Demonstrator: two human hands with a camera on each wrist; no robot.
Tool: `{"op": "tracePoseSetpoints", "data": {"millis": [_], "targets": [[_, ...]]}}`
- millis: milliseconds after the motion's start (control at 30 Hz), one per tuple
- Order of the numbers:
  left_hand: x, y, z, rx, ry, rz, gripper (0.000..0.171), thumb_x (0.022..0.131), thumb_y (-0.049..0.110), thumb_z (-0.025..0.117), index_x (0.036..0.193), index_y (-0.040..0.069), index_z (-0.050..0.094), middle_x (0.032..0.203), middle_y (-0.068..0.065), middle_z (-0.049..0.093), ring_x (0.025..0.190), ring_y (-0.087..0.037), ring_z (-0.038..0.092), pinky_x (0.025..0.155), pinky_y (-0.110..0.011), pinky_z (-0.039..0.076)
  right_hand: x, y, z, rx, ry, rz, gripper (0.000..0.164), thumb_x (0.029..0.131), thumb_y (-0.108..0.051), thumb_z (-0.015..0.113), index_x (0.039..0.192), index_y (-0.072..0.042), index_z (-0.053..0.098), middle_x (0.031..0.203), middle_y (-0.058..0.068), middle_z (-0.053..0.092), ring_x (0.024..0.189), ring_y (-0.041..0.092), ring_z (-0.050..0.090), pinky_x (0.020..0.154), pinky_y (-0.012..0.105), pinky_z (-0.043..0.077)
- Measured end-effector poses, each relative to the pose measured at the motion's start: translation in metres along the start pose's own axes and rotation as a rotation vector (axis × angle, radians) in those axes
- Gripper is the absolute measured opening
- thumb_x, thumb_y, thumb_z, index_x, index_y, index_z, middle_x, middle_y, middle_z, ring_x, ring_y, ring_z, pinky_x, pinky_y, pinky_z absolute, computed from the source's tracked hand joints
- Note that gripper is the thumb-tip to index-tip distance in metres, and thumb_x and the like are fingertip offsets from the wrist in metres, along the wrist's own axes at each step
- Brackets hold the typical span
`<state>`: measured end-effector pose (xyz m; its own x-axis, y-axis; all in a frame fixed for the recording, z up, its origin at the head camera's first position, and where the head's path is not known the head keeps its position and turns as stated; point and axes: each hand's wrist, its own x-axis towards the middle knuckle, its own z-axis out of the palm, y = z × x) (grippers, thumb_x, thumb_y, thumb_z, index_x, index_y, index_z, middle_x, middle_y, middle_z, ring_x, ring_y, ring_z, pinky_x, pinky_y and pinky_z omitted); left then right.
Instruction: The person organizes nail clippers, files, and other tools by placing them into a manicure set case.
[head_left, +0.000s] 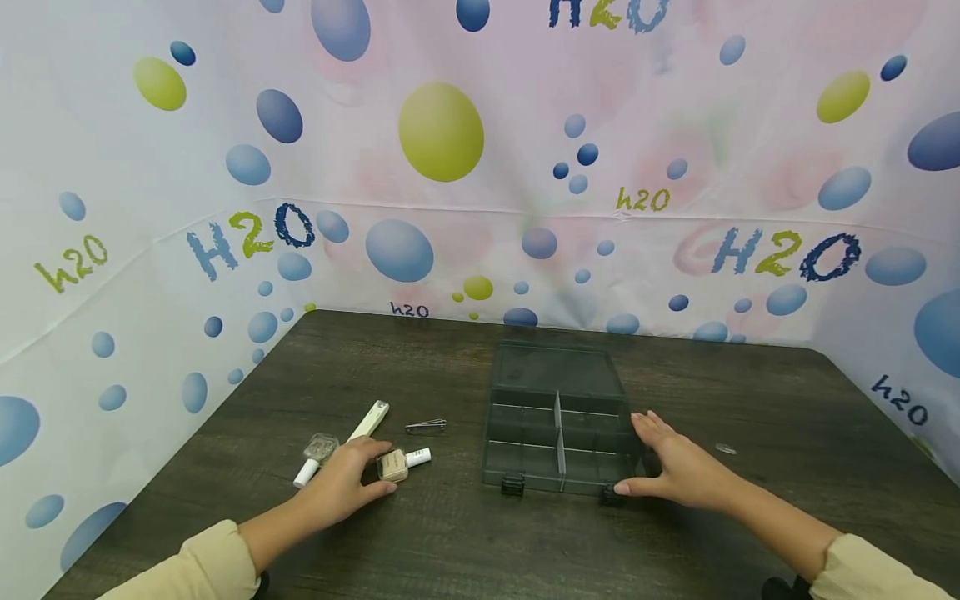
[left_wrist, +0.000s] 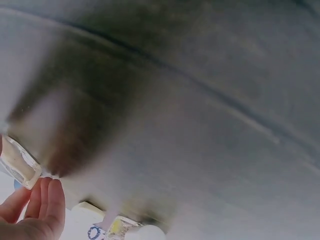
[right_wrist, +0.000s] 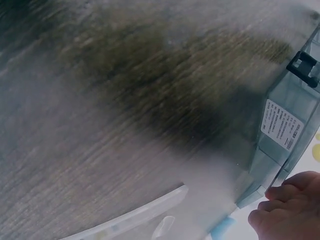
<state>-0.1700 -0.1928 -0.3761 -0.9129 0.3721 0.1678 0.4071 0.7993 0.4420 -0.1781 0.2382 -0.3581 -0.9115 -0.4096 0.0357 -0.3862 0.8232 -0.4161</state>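
Head view: the divided box (head_left: pixel 525 460) lies with its lid (head_left: pixel 558 368) back; the right hand (head_left: pixel 686 471), thumb and fingers spread, touches its right side. Left of the box, the left hand (head_left: pixel 341 483) flanks a bottle of beige polish (head_left: pixel 393 467), thumb and fingers parted; whether they grip it, I cannot tell.

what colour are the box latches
Black; one latch shows best in the right wrist view.

From the near side of the table (head_left: pixel 465 542), the head camera looks forward and down toward the far backdrop (head_left: pixel 517 108). Both wrist cameras look closely across the table; the left shares the beige bottle (head_left: pixel 393 467) with the head view, the right the divided box (head_left: pixel 558 417).
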Motion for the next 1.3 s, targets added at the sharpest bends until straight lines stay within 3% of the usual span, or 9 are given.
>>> {"op": "tracePoseSetpoints", "data": {"millis": [400,600,900,1300], "targets": [[0.004,-0.001,-0.001,0.012,0.031,-0.010,0.035,0.071,0.013,0.079,0.099,-0.004,0.066,0.090,-0.008,0.064,0.080,-0.016,0.059,0.066,-0.027,0.051,0.000,0.001,-0.001,-0.007,-0.004,-0.007,0.101,0.071,-0.053,0.072,0.137,0.014,0.033,0.141,0.037,0.029,0.131,0.053,0.024,0.095,0.068,0.032],[0.005,0.000,-0.002,-0.012,0.028,-0.010,0.034,0.072,0.013,0.078,0.099,-0.003,0.066,0.096,-0.011,0.066,0.083,-0.020,0.062,0.069,-0.030,0.054,0.000,0.001,-0.001,0.007,-0.010,-0.008,0.102,0.071,-0.053,0.072,0.138,0.014,0.032,0.142,0.037,0.028,0.131,0.054,0.024,0.095,0.070,0.031],[0.009,0.003,-0.001,-0.044,0.049,0.059,0.035,0.075,0.017,0.076,0.102,-0.002,0.065,0.100,-0.011,0.066,0.086,-0.023,0.064,0.071,-0.030,0.055,0.000,0.001,-0.001,0.009,-0.008,-0.003,0.102,0.071,-0.052,0.073,0.137,0.014,0.032,0.142,0.038,0.027,0.131,0.054,0.024,0.093,0.072,0.030],[0.017,0.020,0.003,-0.124,0.108,0.063,0.034,0.076,0.017,0.075,0.103,-0.002,0.066,0.098,-0.010,0.065,0.089,-0.025,0.065,0.074,-0.029,0.056,0.000,0.001,0.000,0.012,-0.005,-0.004,0.101,0.072,-0.051,0.073,0.137,0.015,0.032,0.141,0.038,0.027,0.131,0.054,0.024,0.093,0.073,0.028]]}}
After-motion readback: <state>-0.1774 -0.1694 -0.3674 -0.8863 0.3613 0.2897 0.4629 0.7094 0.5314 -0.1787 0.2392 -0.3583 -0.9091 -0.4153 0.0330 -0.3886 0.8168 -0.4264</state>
